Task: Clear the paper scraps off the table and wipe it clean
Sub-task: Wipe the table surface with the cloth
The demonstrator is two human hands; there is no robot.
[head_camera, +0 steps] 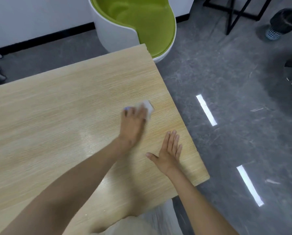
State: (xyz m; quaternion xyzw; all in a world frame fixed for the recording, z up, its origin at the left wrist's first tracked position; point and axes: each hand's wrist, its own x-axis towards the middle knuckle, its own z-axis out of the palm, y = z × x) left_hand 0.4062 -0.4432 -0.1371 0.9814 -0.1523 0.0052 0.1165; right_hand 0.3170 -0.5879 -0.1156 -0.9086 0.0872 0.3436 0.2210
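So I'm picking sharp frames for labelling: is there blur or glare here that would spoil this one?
Head view: the left hand and the white wipe under it are smeared by motion; the right hand, flat on the table, is sharper. A soft sheen lies on the wood, and bright light strips reflect off the floor. The table's edges slant under the wide lens.

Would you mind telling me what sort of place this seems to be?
Probably an office or lounge: a wooden table, a white tub chair with green seat, and a mesh wastebasket on polished grey floor.
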